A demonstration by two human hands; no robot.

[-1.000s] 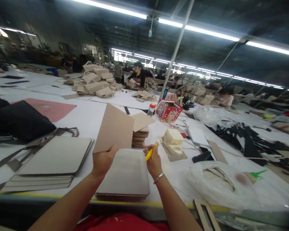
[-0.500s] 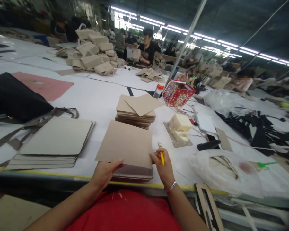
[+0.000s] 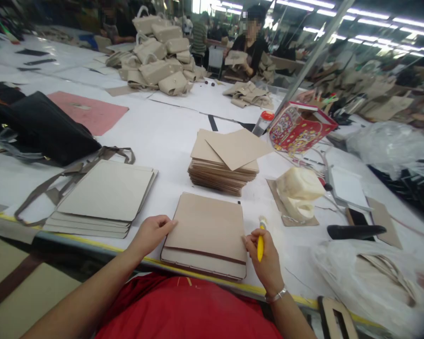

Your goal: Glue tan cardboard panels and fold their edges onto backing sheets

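Note:
A tan sheet [image 3: 209, 225] lies over a lighter panel [image 3: 205, 262] at the near table edge. My left hand [image 3: 156, 231] pinches the sheet's left edge, fingers closed. At its right edge, my right hand [image 3: 265, 254] is closed round a yellow-handled brush [image 3: 260, 245], bristles pointing away, with thumb and fingertips touching the sheet's side. Behind the sheet rises a stack of tan pieces [image 3: 222, 176], its top ones askew. Left of my left hand sits a pile of grey-beige panels [image 3: 104, 193].
A cream plastic container [image 3: 298, 183] stands on a board at right, near a black tool [image 3: 355, 231] and a plastic bag [image 3: 371, 278]. Farther back are a red patterned box [image 3: 300, 127], a red-lidded jar [image 3: 264, 123], heaped beige bags [image 3: 162, 56] and a seated person [image 3: 249, 47]. A black bag [image 3: 49, 127] lies left.
The tan sheet has come down flatter over the panel. My left hand has moved from its near edge to its left edge. The view has shifted, so the surroundings appear displaced.

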